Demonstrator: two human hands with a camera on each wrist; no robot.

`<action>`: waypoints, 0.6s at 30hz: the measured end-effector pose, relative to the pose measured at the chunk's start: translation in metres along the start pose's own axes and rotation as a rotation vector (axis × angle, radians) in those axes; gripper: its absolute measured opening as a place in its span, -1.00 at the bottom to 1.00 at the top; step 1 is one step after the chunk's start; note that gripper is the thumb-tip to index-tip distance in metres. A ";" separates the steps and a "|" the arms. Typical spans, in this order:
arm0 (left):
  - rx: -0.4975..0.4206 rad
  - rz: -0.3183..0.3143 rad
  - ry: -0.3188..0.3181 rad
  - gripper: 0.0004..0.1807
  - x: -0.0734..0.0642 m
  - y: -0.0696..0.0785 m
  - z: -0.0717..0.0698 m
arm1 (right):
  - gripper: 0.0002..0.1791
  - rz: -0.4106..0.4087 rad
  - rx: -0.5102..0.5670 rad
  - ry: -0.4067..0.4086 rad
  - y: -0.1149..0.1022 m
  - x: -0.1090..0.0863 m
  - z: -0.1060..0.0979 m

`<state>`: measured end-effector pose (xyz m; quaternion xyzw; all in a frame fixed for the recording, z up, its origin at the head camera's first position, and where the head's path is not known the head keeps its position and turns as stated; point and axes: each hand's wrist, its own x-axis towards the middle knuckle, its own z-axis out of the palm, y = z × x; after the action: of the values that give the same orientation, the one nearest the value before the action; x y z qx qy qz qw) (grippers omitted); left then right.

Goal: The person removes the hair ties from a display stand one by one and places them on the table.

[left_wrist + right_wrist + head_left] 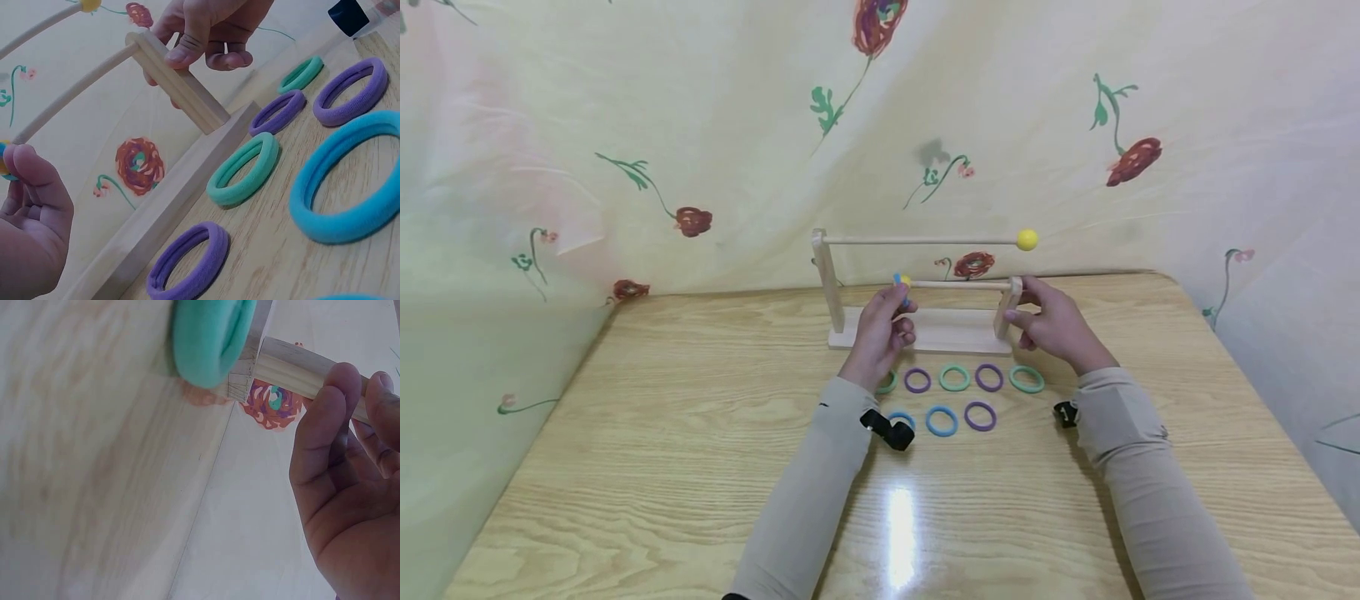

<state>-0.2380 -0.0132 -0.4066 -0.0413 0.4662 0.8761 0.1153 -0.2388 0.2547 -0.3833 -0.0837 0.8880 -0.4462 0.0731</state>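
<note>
A wooden rack has two horizontal rods, each tipped with a yellow ball, over a flat base (955,342). My left hand (876,329) pinches a blue hair tie (897,278) at the yellow ball (906,282) of the lower rod (962,285). In the left wrist view this hair tie is mostly hidden behind the fingers. My right hand (1060,325) grips the short right upright (294,362), thumb on one side and fingers on the other. The upper rod (925,242) has nothing on it and reaches right from the tall left upright (829,283).
Several hair ties lie in two rows on the wooden table (685,433) before the rack, among them a green one (215,195), a purple one (220,256) and a blue one (303,215). A flower-patterned cloth (722,125) hangs behind the table.
</note>
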 end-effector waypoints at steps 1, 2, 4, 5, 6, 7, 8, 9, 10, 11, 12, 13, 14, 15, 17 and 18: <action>0.007 -0.005 0.007 -0.76 -0.001 0.000 -0.001 | -0.57 0.002 0.002 -0.002 0.000 0.000 0.000; 0.011 -0.011 0.015 -0.77 -0.002 0.001 -0.002 | -0.56 0.003 0.003 -0.003 0.000 -0.001 0.000; 0.023 -0.023 0.032 -0.79 -0.003 0.001 -0.004 | -0.56 0.005 0.006 -0.005 0.000 -0.002 0.001; 0.028 -0.026 0.040 -0.80 -0.004 0.002 -0.005 | -0.55 0.004 0.005 -0.006 0.000 -0.002 0.001; 0.035 -0.027 0.046 -0.79 -0.004 0.002 -0.006 | -0.55 0.003 0.003 -0.005 0.000 -0.003 0.000; 0.042 -0.027 0.049 -0.79 -0.005 0.003 -0.006 | -0.55 0.002 0.002 -0.004 0.000 -0.003 0.000; 0.052 -0.028 0.050 -0.78 -0.006 0.003 -0.007 | -0.55 0.001 0.000 -0.003 0.000 -0.004 0.000; 0.064 -0.030 0.049 -0.78 -0.007 0.004 -0.007 | -0.55 -0.002 -0.002 -0.002 0.000 -0.004 0.000; 0.077 -0.030 0.045 -0.78 -0.008 0.004 -0.007 | -0.55 -0.005 -0.004 0.000 -0.001 -0.004 0.000; 0.095 -0.030 0.038 -0.79 -0.009 0.005 -0.006 | -0.55 -0.008 -0.006 0.003 -0.001 -0.004 0.000; 0.114 -0.031 0.030 -0.81 -0.011 0.005 -0.005 | -0.55 -0.011 -0.007 0.005 -0.001 -0.004 0.000; 0.133 -0.033 0.022 -0.83 -0.012 0.006 -0.005 | -0.55 -0.014 -0.007 0.006 -0.001 -0.004 0.000; 0.151 -0.036 0.014 -0.85 -0.013 0.006 -0.003 | -0.55 -0.018 -0.007 0.007 0.000 -0.004 0.000; 0.171 -0.039 0.005 -0.86 -0.014 0.005 -0.002 | -0.56 -0.019 -0.006 0.008 0.000 -0.004 0.001; 0.209 -0.039 -0.013 -0.85 -0.017 0.005 0.000 | -0.57 -0.019 -0.006 0.007 0.000 -0.005 0.001; 0.224 -0.040 -0.021 -0.83 -0.019 0.004 0.002 | -0.57 -0.016 -0.006 0.005 -0.001 -0.005 0.002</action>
<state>-0.2209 -0.0168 -0.3992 -0.0284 0.5591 0.8165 0.1413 -0.2335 0.2542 -0.3835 -0.0900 0.8888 -0.4445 0.0669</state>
